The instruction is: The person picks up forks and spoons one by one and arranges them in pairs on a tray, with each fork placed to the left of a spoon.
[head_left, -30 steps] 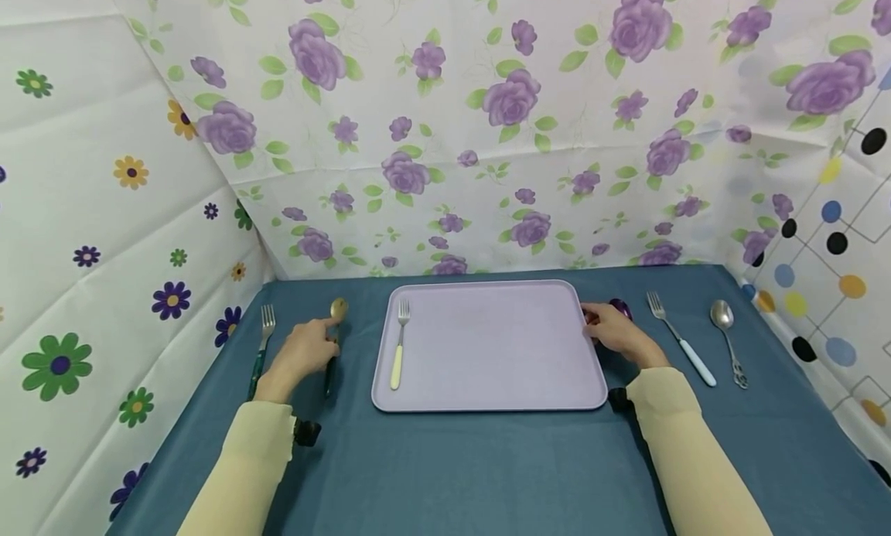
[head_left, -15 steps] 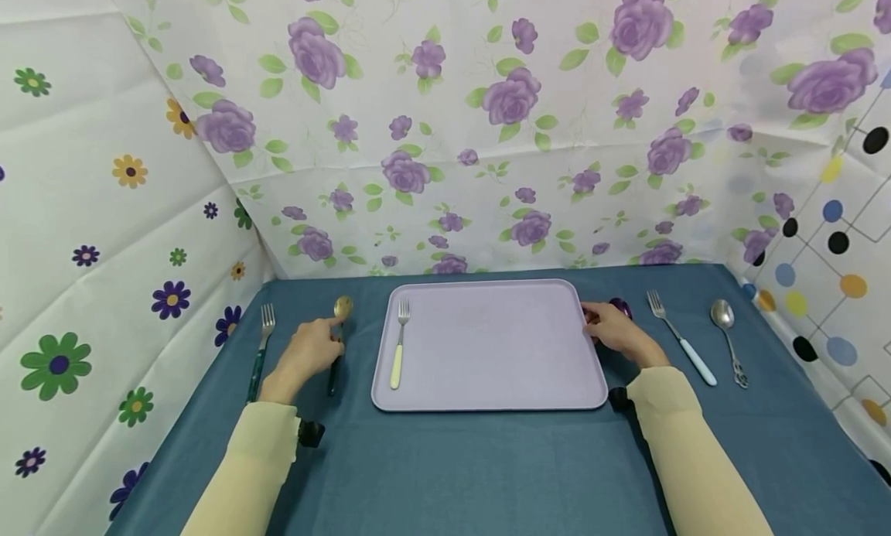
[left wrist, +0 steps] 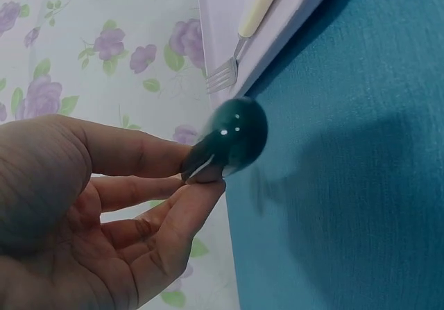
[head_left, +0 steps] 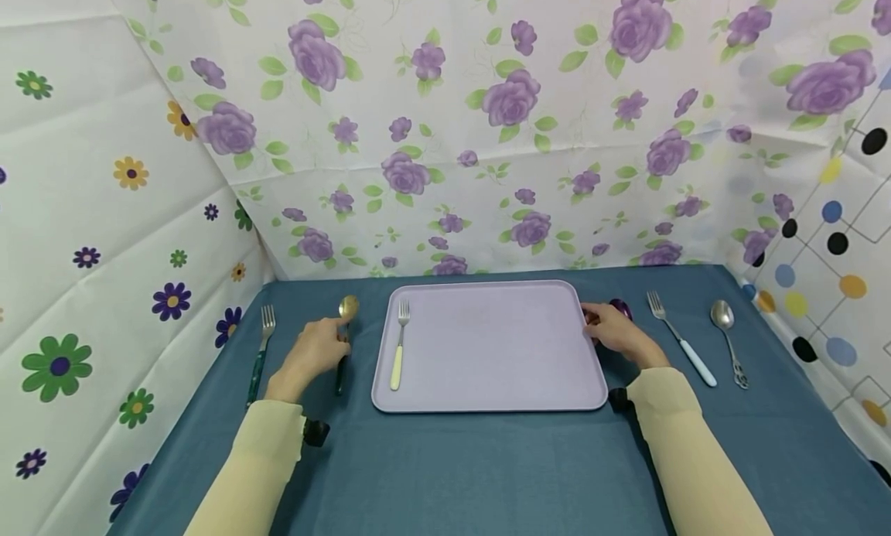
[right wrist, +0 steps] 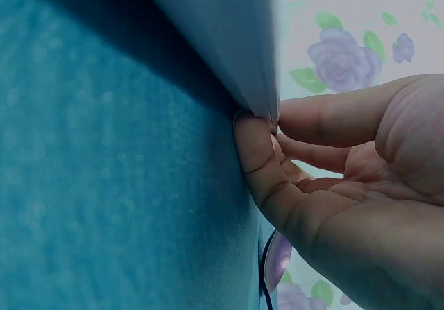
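Observation:
My left hand [head_left: 313, 352] pinches a spoon [head_left: 349, 307] with a gold bowl and a dark green handle, just left of the tray. In the left wrist view the rounded green handle end points at the camera, gripped between thumb and fingers. A lilac rectangular tray [head_left: 487, 350] lies in the middle of the table; a fork [head_left: 397, 366] with a pale yellow handle lies along its left side. My right hand [head_left: 619, 335] holds the tray's right edge, thumb and fingers on either side of the rim [right wrist: 229, 39]. Behind that hand a purple spoon [head_left: 620, 308] is mostly hidden.
On the blue tablecloth [head_left: 459, 474], a green-handled fork [head_left: 259, 358] lies far left. To the right are a white-handled fork [head_left: 685, 350] and a silver spoon [head_left: 727, 327] with an ornate handle. Patterned cloth walls [head_left: 445, 134] enclose the table's back and sides.
My left hand has shifted slightly right with the green-handled spoon, closer to the tray. The right hand, tray and other cutlery stay where they were.

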`<state>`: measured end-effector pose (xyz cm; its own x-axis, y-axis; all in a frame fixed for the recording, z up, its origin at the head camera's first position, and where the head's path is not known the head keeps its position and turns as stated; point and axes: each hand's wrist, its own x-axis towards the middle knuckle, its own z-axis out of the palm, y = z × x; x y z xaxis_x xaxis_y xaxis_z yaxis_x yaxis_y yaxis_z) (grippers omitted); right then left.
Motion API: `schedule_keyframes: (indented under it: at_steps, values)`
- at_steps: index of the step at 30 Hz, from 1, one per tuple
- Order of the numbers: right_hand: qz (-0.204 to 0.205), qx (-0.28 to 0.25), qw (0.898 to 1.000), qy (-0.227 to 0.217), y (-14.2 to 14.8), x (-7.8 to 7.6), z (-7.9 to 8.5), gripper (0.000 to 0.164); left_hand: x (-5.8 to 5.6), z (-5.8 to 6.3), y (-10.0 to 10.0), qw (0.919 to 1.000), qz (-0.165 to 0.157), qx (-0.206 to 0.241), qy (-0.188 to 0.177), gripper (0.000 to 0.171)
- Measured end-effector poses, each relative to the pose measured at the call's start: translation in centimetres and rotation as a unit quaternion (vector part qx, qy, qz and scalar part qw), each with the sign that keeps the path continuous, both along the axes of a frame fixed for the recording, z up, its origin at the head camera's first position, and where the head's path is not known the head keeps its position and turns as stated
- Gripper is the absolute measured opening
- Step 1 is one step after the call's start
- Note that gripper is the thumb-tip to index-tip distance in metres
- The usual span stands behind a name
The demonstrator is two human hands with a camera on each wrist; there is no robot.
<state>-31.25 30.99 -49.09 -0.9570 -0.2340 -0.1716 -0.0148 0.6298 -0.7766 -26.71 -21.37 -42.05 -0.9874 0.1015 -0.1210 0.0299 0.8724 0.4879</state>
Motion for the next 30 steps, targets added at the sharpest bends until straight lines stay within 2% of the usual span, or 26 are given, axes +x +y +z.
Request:
schedule_keyframes:
  at_steps: [14, 22, 30]
  values:
    - [0.004, -0.001, 1.000, 0.003, 0.0, 0.0, 0.0, 0.057, -0.4, 0.5, 1.2, 0.9999, 0.003, -0.003, 0.011, 0.060]
    - [0.003, -0.003, 1.000, 0.004, 0.0, 0.0, -0.1, 0.057, -0.6, 0.8, 2.0, 0.9999, -0.007, 0.004, 0.010, 0.060]
    - [-0.001, 0.001, 1.000, -0.001, 0.0, 0.0, -0.1, 0.056, -0.9, 0.9, 2.9, 0.9999, -0.008, -0.008, 0.013, 0.059]
